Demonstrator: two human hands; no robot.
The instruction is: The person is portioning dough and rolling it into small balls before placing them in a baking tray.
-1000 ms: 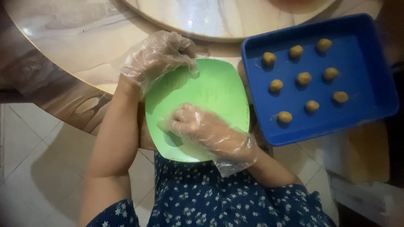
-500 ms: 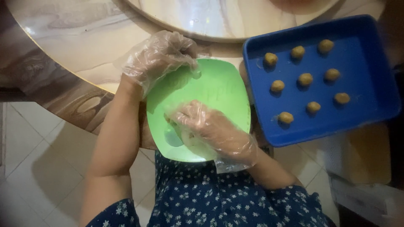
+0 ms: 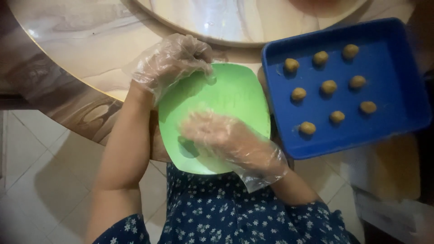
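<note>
On the glossy marble-patterned counter [image 3: 81, 49], the left hand [image 3: 169, 63], in a crinkled clear plastic glove, has its grip pinching the smooth green squarish plate's [image 3: 235, 92] far rim. The gloved right hand [image 3: 217, 133] lies spread, blurred, flat upon that plate. Right of it, a blue rectangular tray [image 3: 398, 77] carries round tan dough balls [image 3: 329, 86].

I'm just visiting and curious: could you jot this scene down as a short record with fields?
Left hand: gloved, grips the far rim of the green plate
Right hand: gloved, blurred, palm down over the plate
Tray: blue, right of the plate
Dough balls: nine, spaced apart in the tray
Table: round, marbled
</note>
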